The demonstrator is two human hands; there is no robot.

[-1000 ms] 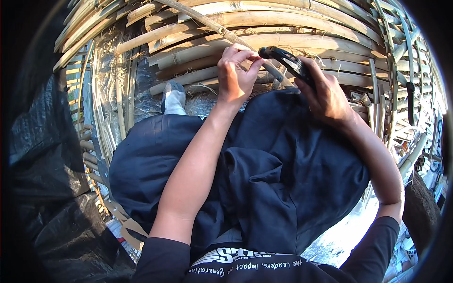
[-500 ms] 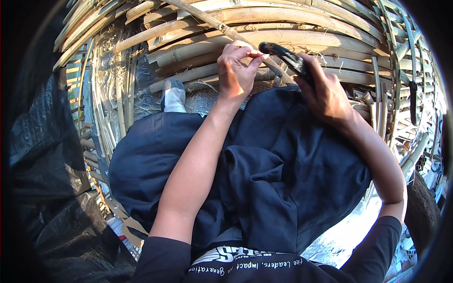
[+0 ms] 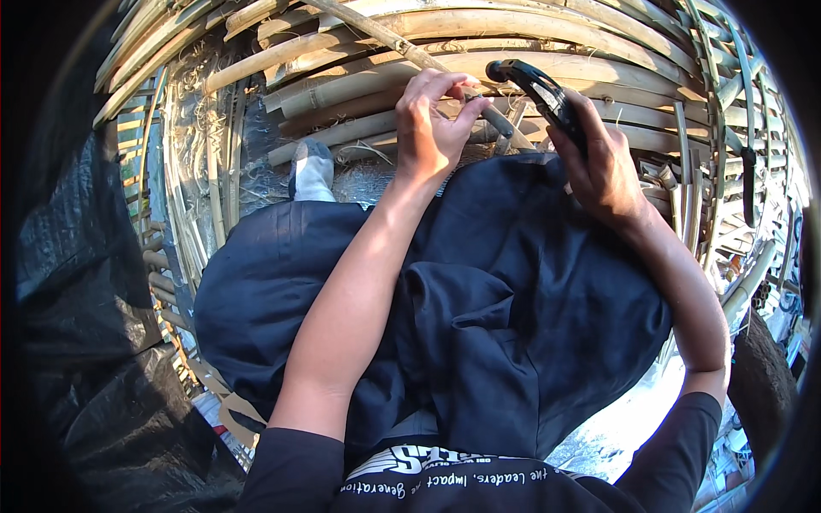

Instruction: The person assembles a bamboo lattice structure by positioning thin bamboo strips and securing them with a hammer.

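Observation:
My left hand (image 3: 432,124) is over a thin bamboo pole (image 3: 376,32) that runs down from the top of the view. Its thumb and forefinger come together around something small and dark, too small to name. The pole's dark end (image 3: 499,121) sticks out just past the thumb. On the right, my right hand (image 3: 603,162) is wrapped around a black hammer (image 3: 540,92). The hammer's round face is raised, up and to the right of my left fingertips, apart from the pole.
Split bamboo slats (image 3: 547,43) lie in rows under and beyond my hands. A foot in a grey-and-white sock (image 3: 312,171) rests left of them. Dark sheeting (image 3: 77,256) hangs at far left; a bamboo lattice (image 3: 744,94) with a black strap stands at right.
The hammer and my right hand have moved up and to the right, away from my left fingers. My left hand stays at the pole, with its fingertips slightly shifted.

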